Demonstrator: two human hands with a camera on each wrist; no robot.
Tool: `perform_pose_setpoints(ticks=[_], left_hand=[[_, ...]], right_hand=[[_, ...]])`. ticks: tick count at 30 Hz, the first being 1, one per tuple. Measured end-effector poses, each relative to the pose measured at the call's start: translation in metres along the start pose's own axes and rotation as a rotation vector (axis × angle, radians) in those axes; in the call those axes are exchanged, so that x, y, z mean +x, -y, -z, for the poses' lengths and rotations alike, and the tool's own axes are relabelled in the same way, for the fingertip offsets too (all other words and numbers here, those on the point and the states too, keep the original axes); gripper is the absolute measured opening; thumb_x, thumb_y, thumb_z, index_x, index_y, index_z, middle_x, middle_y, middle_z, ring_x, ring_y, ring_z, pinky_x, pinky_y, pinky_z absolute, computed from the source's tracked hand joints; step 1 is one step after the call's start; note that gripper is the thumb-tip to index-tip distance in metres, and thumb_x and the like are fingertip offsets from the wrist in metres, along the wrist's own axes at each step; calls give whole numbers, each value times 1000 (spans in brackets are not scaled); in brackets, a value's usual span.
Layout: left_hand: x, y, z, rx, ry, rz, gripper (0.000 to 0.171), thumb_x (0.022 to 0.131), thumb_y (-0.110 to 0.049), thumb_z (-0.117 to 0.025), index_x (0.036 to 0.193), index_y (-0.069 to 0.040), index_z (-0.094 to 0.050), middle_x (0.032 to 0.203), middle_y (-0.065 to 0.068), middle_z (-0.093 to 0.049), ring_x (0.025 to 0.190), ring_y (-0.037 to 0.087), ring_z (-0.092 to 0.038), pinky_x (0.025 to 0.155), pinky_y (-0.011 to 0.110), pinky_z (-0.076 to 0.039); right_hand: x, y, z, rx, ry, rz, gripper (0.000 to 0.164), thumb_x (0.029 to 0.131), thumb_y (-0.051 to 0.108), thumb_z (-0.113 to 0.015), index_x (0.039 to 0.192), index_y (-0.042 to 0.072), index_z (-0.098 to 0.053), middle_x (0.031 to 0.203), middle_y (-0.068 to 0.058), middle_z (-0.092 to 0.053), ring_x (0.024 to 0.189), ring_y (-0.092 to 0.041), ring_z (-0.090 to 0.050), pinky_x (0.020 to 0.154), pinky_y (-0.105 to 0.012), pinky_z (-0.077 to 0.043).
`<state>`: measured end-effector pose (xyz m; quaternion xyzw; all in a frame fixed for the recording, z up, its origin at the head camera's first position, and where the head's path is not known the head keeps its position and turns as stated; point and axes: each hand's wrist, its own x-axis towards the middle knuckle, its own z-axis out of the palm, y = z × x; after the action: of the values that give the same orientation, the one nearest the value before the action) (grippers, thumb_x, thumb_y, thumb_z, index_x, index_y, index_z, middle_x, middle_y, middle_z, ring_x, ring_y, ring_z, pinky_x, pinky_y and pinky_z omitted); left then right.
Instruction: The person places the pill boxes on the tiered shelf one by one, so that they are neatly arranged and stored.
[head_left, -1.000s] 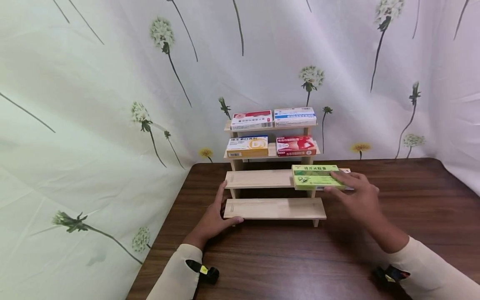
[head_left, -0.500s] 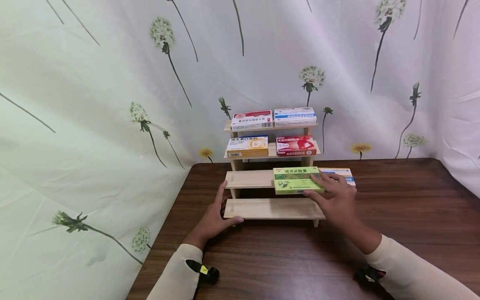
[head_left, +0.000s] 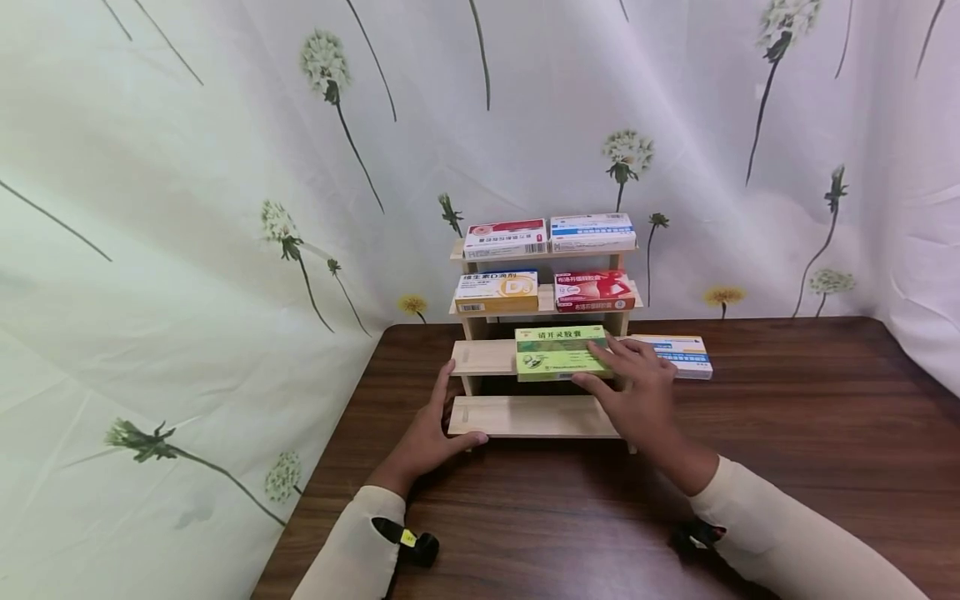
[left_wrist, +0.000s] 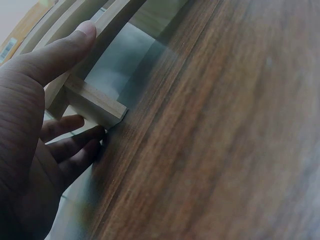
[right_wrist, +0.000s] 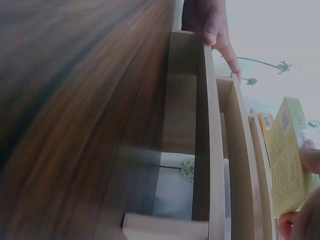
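Note:
A green medicine box (head_left: 555,357) is pinched at its right end by my right hand (head_left: 643,396), thumb in front and fingers on top. It is over the third step down of a stepped wooden rack (head_left: 525,417); the right wrist view has the box (right_wrist: 286,160) raised off the boards. At the rack's left end, my left hand (head_left: 422,443) holds the frame, thumb on the lowest step and a finger against the step above. In the left wrist view its fingers (left_wrist: 70,150) curl beside the rack's leg (left_wrist: 95,100).
Two white boxes, one red-banded (head_left: 506,239) and one blue-striped (head_left: 592,233), lie on the top step. Below them sit a yellow-and-white vitamin D box (head_left: 495,292) and a red box (head_left: 594,292). Another blue-and-white box (head_left: 682,357) lies right of the rack on the brown table (head_left: 810,417).
My right hand has carried the green box leftward over the third step, and the blue-and-white box behind it has come into view. My left hand stays on the rack.

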<state>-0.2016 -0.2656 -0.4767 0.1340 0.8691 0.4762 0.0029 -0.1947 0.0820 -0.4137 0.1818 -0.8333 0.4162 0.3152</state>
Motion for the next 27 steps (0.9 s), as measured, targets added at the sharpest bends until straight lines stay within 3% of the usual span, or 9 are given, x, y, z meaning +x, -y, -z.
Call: perform_pose_setpoints(ticks=[13, 21, 27], left_hand=[[1, 1, -1, 0, 3, -3, 132, 85, -42, -96, 170, -57, 4, 179, 13, -31, 150, 37, -56, 120, 61, -45], [0, 3, 0, -2, -1, -6, 131, 86, -42, -96, 170, -57, 4, 176, 14, -38, 146, 34, -59, 122, 61, -43], [1, 3, 0, -10, 5, -18, 132, 86, -42, -96, 170, -56, 4, 172, 12, -45, 145, 32, -61, 122, 60, -44]], right_hand=[[6, 10, -23, -70, -2, 38, 60, 84, 28, -97, 138, 10, -76, 147, -25, -67, 128, -42, -61, 100, -74, -25], [10, 14, -37, -131, 25, 83, 62, 85, 39, -95, 138, 13, -77, 145, -25, -69, 126, -40, -63, 100, -76, -29], [13, 20, -47, -143, 25, 71, 61, 85, 41, -94, 137, 13, -77, 145, -24, -69, 125, -40, -64, 98, -75, -31]])
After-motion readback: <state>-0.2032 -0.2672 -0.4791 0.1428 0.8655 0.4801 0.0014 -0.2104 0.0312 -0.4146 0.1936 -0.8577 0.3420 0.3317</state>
